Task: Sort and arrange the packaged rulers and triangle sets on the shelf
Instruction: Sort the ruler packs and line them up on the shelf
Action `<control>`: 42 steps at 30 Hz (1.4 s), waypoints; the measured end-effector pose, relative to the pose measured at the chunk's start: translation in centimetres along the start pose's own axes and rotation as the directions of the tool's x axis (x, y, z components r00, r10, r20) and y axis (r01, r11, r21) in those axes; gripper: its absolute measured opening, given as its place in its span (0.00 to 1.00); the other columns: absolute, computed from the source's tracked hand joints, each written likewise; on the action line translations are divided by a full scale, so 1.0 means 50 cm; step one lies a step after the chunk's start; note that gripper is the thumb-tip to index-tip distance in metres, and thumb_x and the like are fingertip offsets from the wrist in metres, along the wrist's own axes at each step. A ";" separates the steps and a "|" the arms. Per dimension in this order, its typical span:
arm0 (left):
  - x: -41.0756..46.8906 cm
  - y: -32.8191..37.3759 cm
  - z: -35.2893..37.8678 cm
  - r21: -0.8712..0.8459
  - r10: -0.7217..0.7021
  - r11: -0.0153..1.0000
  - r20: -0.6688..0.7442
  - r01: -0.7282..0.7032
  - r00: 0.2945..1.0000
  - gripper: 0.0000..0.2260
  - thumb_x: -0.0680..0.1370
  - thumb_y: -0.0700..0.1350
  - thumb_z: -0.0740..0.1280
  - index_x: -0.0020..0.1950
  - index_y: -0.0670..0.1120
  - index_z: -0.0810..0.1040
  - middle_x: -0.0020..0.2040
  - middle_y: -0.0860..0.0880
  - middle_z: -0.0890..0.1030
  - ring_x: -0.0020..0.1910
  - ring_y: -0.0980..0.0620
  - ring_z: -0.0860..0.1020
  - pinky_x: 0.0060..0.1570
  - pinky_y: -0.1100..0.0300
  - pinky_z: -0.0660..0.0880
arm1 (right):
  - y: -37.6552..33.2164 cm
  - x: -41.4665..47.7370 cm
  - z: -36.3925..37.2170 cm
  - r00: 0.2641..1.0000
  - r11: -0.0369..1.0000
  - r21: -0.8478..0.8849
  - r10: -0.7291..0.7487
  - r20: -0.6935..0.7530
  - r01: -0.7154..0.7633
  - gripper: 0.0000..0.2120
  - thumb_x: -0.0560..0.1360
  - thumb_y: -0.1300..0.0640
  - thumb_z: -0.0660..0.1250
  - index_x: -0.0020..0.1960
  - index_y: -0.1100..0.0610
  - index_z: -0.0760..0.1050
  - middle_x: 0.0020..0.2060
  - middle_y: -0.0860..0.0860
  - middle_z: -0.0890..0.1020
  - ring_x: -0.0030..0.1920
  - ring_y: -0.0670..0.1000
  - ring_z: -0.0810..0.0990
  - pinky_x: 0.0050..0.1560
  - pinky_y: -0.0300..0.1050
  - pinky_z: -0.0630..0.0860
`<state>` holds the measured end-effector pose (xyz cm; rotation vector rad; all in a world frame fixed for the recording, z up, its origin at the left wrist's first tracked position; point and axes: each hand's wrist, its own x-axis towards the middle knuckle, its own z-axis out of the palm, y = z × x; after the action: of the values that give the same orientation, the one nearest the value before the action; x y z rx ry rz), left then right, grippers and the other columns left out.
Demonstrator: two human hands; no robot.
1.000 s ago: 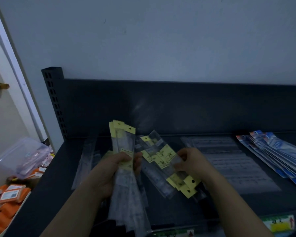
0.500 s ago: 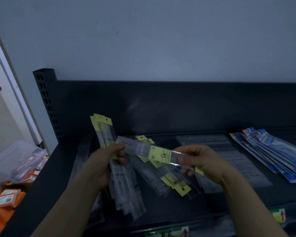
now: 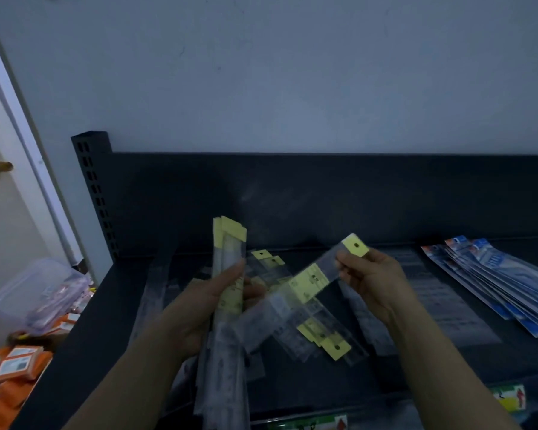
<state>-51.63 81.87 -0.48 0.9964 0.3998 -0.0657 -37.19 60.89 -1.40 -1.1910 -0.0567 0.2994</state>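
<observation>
The right hand (image 3: 375,283) pinches 1 packaged ruler (image 3: 308,282) just below its yellow header tab, fingers closed on the clear sleeve. Half a second ago that ruler lay nearly level between the 2 hands; now its tabbed end is tipped up to the right and its other end dips toward the left hand, so it looks to be on its way into the collected stack, tab end matching the rest. The left hand (image 3: 212,308) is wrapped around a bundle of rulers (image 3: 229,271) held nearly upright, yellow tabs at the top, thumb pressed across the front.

Under both hands a loose pile of rulers (image 3: 311,333) lies on the dark shelf (image 3: 292,380), tabs pointing different ways, so plenty of sorting is left. Flat clear packs (image 3: 441,302) lie to the right of it, and further right a fanned row of blue packages (image 3: 491,280); whether either holds triangle sets I cannot tell. Left of the shelf stand a clear plastic box (image 3: 28,293) and orange packets (image 3: 16,367)
</observation>
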 end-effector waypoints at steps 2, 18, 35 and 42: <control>0.000 -0.011 0.013 0.084 -0.043 0.996 0.069 0.037 0.997 0.14 0.69 0.46 0.70 0.47 0.36 0.81 0.43 0.39 0.84 0.37 0.46 0.83 0.37 0.57 0.82 | 0.007 -0.005 0.029 0.999 0.999 -0.050 -0.011 0.046 0.013 0.09 0.70 0.69 0.70 0.49 0.64 0.75 0.35 0.56 0.79 0.31 0.47 0.82 0.33 0.38 0.79; 0.022 -0.010 -0.041 -0.118 0.044 0.992 -0.058 -0.051 0.997 0.07 0.76 0.31 0.62 0.49 0.34 0.79 0.38 0.42 0.79 0.32 0.51 0.78 0.28 0.62 0.78 | 0.047 -0.041 0.037 0.988 0.179 -0.977 0.078 0.130 0.115 0.12 0.65 0.51 0.75 0.36 0.54 0.74 0.32 0.52 0.78 0.32 0.49 0.77 0.33 0.47 0.73; 0.028 -0.028 0.011 -0.107 0.088 0.990 -0.035 -0.091 0.996 0.07 0.69 0.42 0.71 0.37 0.39 0.78 0.31 0.44 0.79 0.27 0.51 0.78 0.27 0.63 0.77 | 0.043 -0.102 0.046 0.903 0.917 -0.399 0.179 0.389 -0.010 0.03 0.68 0.58 0.71 0.40 0.57 0.80 0.28 0.52 0.77 0.26 0.47 0.73 0.27 0.38 0.69; 0.034 -0.025 0.021 -0.187 0.071 0.979 -0.033 -0.076 0.997 0.09 0.66 0.36 0.72 0.45 0.39 0.82 0.49 0.40 0.83 0.44 0.46 0.83 0.47 0.48 0.81 | 0.066 -0.105 0.046 0.943 0.826 -0.557 0.116 0.313 0.083 0.05 0.74 0.57 0.70 0.44 0.59 0.81 0.38 0.54 0.81 0.38 0.50 0.77 0.38 0.41 0.74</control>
<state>-50.01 80.52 -1.58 0.8247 0.3853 0.0517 -43.34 62.72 -2.97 -1.7227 -0.4630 0.5238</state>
